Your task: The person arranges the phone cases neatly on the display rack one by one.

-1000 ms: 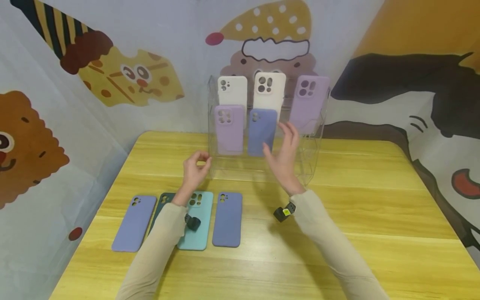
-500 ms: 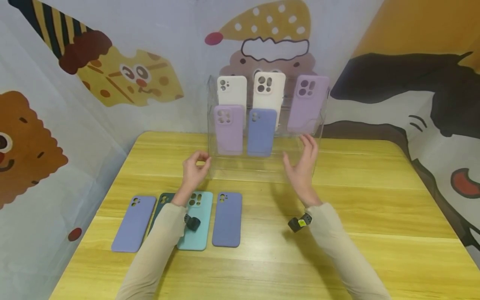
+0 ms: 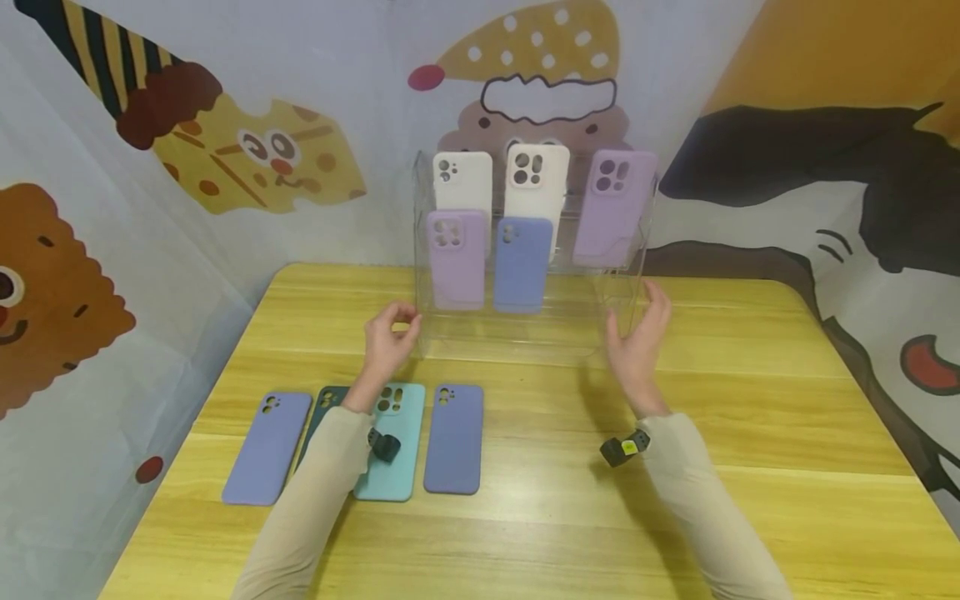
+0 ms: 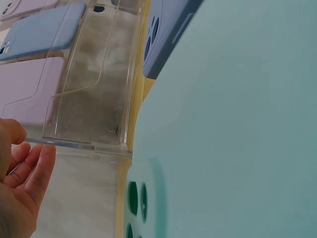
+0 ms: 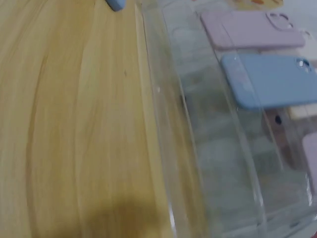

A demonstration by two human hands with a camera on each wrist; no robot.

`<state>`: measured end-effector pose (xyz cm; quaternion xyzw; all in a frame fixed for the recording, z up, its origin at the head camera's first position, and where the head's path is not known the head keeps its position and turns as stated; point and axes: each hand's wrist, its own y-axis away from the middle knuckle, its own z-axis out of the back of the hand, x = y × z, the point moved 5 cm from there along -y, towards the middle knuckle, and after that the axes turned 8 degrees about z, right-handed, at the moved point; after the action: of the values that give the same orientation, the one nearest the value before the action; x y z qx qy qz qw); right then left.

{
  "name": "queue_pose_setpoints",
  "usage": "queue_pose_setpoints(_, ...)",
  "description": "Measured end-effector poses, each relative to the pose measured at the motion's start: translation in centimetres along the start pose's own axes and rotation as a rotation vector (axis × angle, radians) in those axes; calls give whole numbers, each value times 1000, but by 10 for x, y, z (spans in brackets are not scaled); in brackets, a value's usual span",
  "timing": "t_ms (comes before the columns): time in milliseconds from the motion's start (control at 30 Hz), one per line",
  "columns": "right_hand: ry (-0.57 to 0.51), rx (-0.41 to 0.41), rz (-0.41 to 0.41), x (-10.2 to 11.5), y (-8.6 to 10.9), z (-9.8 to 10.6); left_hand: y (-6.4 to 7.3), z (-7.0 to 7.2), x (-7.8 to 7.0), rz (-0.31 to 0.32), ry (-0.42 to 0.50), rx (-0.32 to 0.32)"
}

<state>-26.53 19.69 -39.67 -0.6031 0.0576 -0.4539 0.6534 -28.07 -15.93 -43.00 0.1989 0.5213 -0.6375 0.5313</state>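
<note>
A clear tiered display stand stands at the back of the table in the head view. Its upper tier bears two white phone cases, the left one beside the other, and a lilac phone case leaning at the right. Lower down stand another lilac case and a blue case. With thumb and fingers on either side of the left panel's edge, my left hand pinches the stand. My right hand, fingers spread and holding nothing, is at the stand's right side.
On the table lie a periwinkle case, a dark green case mostly under the left forearm, a turquoise case and a blue-grey case. Behind hangs a cartoon-printed cloth.
My right hand has moved right and slightly toward me, from beside the blue case to the stand's right side. The left hand and the cases stay put.
</note>
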Motion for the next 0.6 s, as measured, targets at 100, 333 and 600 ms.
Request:
queue_pose_setpoints(100,-9,22,-63,-10,3,4,0,0,0,1,-1,0)
queue_pose_setpoints(333,-45,85,-185,-27,6,8,0,1,1,7,-5,2)
queue_pose_setpoints(600,-49,113,-191,-31,2,9,-1,1,0,5,-12,2)
